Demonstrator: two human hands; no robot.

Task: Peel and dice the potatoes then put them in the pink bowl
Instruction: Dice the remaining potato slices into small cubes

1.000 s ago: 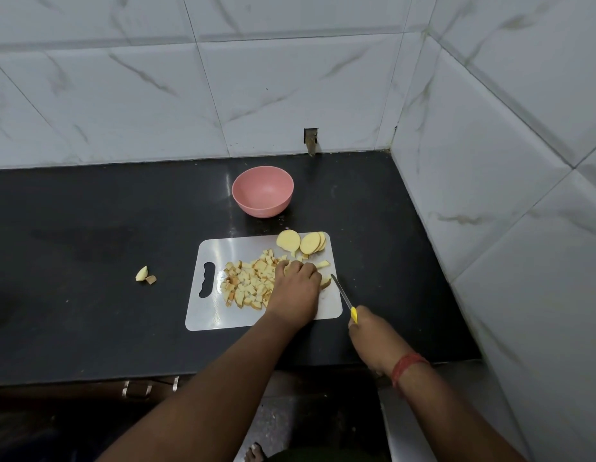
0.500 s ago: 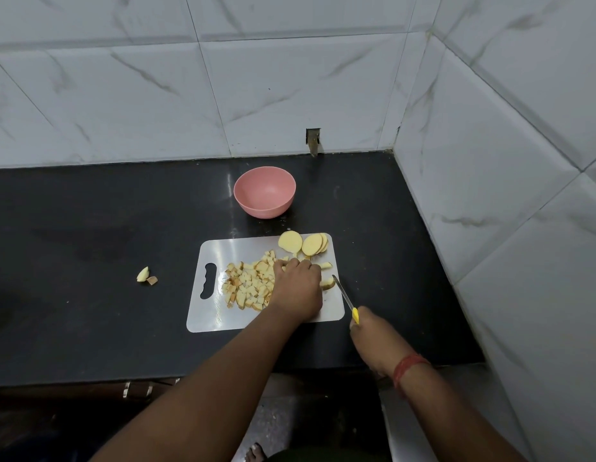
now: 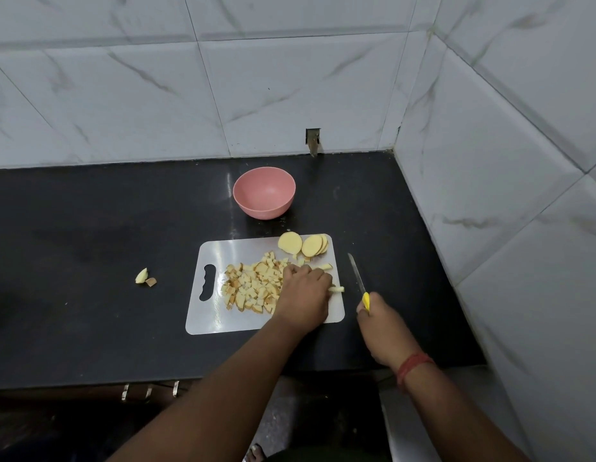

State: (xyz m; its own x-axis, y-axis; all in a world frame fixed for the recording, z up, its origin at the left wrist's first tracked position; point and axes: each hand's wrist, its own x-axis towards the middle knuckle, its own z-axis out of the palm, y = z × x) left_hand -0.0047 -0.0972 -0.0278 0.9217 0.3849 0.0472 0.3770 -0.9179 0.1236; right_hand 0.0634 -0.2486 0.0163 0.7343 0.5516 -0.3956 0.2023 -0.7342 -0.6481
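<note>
A white cutting board [image 3: 210,315] lies on the black counter. A heap of diced potato [image 3: 253,286] covers its middle, and round potato slices [image 3: 303,244] rest at its far right corner. My left hand [image 3: 305,291] lies knuckles-up on the board's right part, fingers curled over potato strips [image 3: 336,289] that stick out at its right. To the right of the board, my right hand [image 3: 381,320] grips a yellow-handled knife [image 3: 356,275], blade pointing away over the counter. The pink bowl [image 3: 264,192] stands empty behind the board.
Two small potato scraps [image 3: 145,277] lie on the counter left of the board. White tiled walls close the back and right side. A small metal fitting [image 3: 312,141] sits in the back wall. The counter's front edge runs just below my forearms.
The knife has swung off the board's right edge, and its blade now points further away. My left hand has shifted slightly on the strips.
</note>
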